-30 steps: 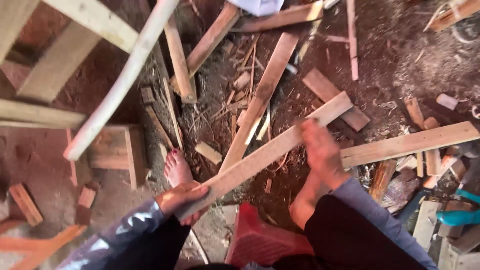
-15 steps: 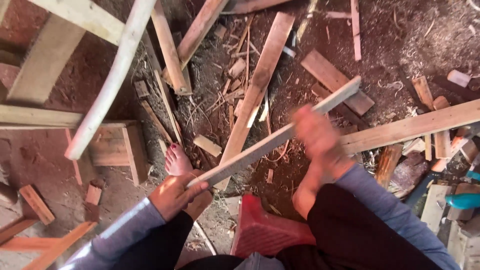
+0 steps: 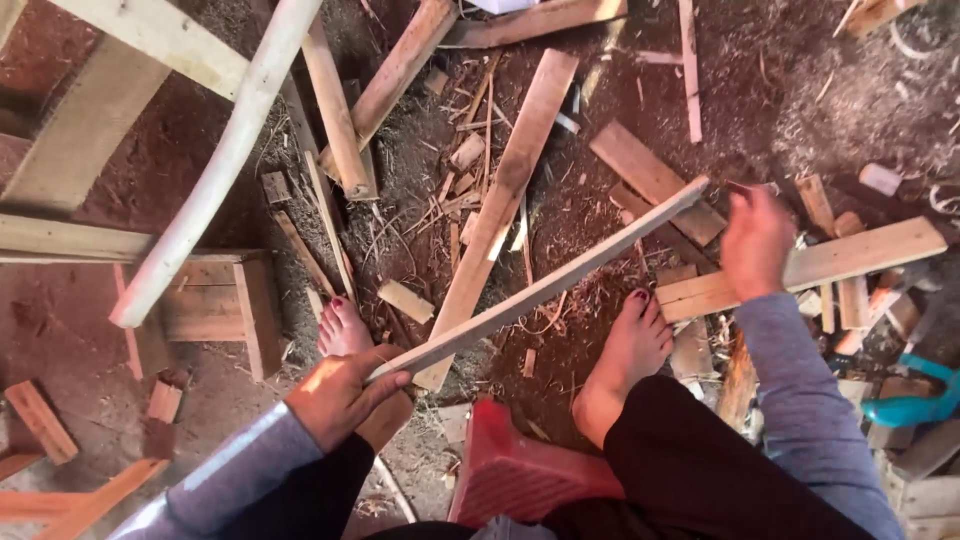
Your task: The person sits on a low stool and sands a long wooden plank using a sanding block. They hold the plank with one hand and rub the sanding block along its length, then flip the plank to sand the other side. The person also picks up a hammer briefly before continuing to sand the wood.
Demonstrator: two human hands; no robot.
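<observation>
My left hand [image 3: 340,395] grips the near end of a long thin wooden slat [image 3: 540,290], which rises slantwise up and to the right above the ground. My right hand [image 3: 755,240] hovers just right of the slat's far end, off the wood, its fingers loosely curved with nothing in them. It hangs over a pale plank [image 3: 860,255] lying on the ground. My bare left foot [image 3: 343,330] and right foot [image 3: 625,360] rest on the dirt under the slat. A red plastic stool [image 3: 510,470] stands between my legs.
Planks, offcuts and shavings litter the dirt, among them a long board [image 3: 505,200] under the slat. At the left a curved pale pole [image 3: 220,160] leans over a wooden frame, with a small wooden block stand [image 3: 215,300] below. A teal tool [image 3: 915,400] lies at the right.
My right hand has let go of the slat and swung out to the right. The slat's far end has risen, and my left hand still holds the near end.
</observation>
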